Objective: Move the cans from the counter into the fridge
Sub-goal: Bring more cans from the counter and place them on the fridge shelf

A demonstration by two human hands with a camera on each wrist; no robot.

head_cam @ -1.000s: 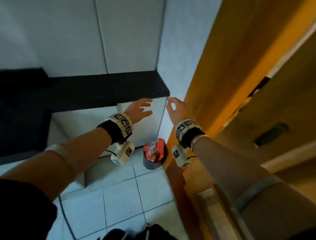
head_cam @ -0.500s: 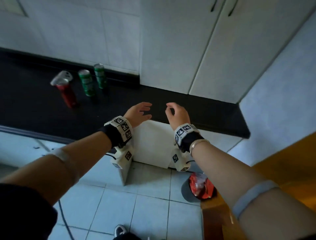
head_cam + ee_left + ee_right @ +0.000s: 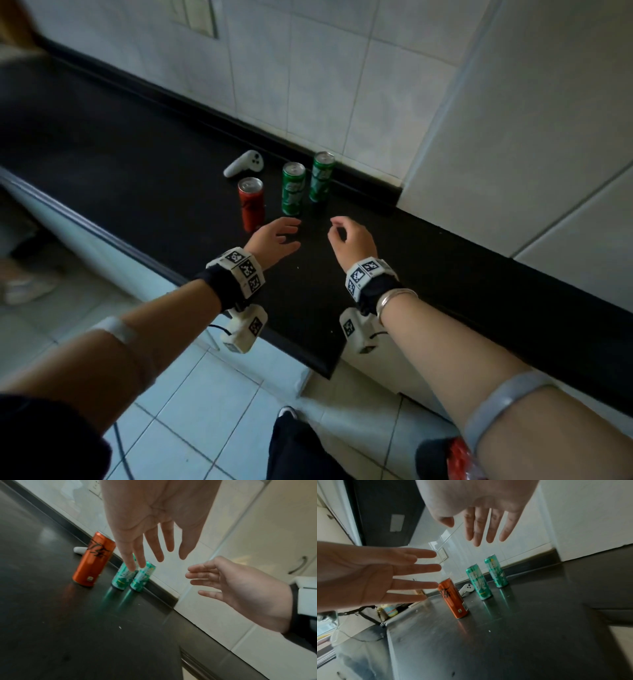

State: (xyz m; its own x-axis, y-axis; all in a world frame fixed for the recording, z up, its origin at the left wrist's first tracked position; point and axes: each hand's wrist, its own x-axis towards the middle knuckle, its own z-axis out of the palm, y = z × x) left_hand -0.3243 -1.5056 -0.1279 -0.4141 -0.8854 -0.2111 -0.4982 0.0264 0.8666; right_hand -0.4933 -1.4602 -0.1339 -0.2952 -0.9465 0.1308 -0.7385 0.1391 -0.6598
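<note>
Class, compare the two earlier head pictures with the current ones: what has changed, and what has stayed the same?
The view swung from the orange door to the black counter. Both hands moved forward over it: left hand near the red can, right hand short of the two green cans. Nothing was grasped. Cans stay upright beside the white controller; both hands stay empty.

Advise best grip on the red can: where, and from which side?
Wrap the fingers round the mid-body of the red can, coming from the counter's front edge. It stands upright, nearest the left hand, with a gap to the nearer green can.
</note>
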